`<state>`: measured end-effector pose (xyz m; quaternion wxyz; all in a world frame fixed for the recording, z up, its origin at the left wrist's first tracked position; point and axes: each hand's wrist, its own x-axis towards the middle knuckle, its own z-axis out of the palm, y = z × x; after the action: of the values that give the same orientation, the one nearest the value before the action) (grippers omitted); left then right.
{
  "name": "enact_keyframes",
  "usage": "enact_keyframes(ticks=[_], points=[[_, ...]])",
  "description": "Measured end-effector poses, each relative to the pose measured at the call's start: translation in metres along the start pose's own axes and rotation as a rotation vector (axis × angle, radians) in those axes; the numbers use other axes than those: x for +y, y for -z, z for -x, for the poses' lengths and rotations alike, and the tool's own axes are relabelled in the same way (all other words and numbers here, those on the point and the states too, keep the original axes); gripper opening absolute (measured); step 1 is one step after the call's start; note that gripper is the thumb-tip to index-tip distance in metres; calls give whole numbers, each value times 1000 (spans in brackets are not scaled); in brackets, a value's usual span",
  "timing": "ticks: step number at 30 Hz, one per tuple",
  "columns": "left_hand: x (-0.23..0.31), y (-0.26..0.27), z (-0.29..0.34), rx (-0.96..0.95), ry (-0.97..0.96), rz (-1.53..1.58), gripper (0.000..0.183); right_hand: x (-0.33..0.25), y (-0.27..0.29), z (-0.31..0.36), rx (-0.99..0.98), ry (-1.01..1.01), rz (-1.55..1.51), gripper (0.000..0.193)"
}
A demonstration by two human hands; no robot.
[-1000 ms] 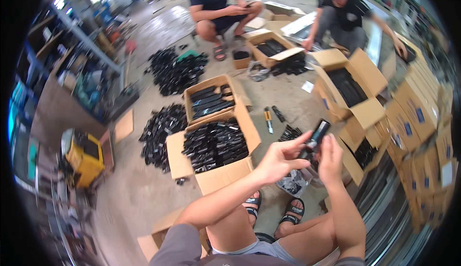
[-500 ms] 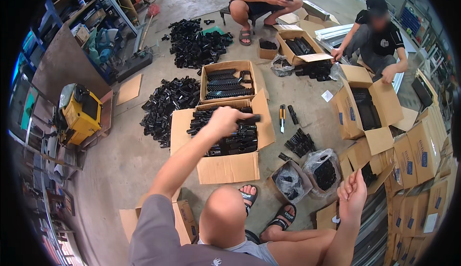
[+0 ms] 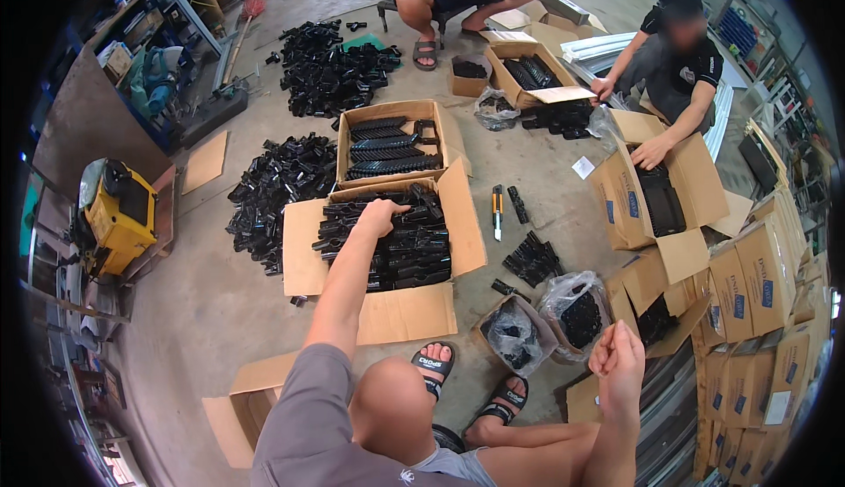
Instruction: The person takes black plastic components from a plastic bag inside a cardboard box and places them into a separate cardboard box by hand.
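My left hand reaches over an open cardboard box filled with black plastic parts. Its index finger stretches to the right, the other fingers curl, and the fingertips meet a dark part lying among the rest. My right hand is raised on the right, away from that box, with its fingers curled and pressed together. Whatever it might hold is hidden. Below and left of it, a small carton and a plastic-lined bag of black pieces stand on the floor.
Behind my box is another carton with stacked black parts. Loose black heaps lie to its left. A yellow-handled cutter rests on the floor. One person sits at the back; another's hand is at a right-hand box. Cartons line the right.
My left hand has drawn back leftward from the box's right side, down among the black parts. The whole view has shifted. The right-hand person's hand has moved from the box flap into the box.
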<state>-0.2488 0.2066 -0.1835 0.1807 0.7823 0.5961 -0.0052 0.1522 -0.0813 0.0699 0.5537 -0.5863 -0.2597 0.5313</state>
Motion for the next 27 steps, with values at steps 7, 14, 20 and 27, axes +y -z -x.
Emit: enact_keyframes(ticks=[7, 14, 20, 27], points=[[6, 15, 0, 72, -18, 243, 73, 4, 4, -5, 15, 5, 113, 34], [104, 74, 3, 391, -28, 800, 24, -7, 41, -26, 117, 104, 203, 31], [253, 61, 52, 334, -661, 564, 25, -12, 80, -55, 270, 248, 253, 21], [260, -106, -12, -211, -582, -388, 18, 86, 131, -90, 87, -64, 441, 20]])
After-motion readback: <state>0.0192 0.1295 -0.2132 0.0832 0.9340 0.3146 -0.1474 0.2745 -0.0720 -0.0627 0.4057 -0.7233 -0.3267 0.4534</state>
